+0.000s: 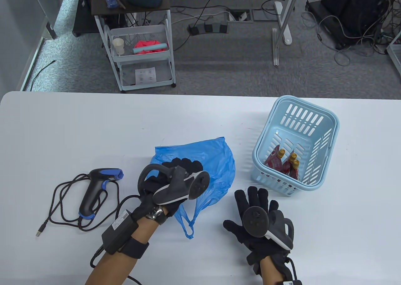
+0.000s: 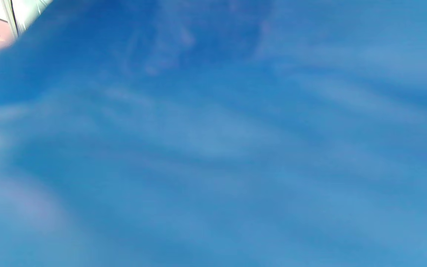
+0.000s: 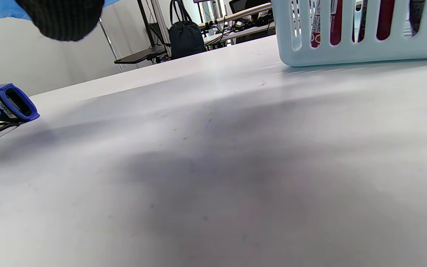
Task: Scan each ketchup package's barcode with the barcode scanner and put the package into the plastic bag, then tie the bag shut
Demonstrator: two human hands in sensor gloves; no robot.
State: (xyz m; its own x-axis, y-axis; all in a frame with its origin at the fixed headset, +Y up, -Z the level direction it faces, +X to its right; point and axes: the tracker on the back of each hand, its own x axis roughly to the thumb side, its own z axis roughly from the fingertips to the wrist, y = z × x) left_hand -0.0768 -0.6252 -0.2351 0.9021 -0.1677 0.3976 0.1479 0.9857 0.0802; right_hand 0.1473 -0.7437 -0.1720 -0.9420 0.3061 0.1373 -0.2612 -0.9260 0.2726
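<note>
The left hand rests on the blue bag, its fingers' state hidden; the right hand lies spread and empty. It should take one ketchup package from the basket gently.

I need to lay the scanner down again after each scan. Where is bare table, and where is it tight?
Bare table runs along the far edge, behind the scanner and blue bag, and at the right of the basket. It is tight between the bag and basket, above the right hand, and where the left hand lies on the bag.
</note>
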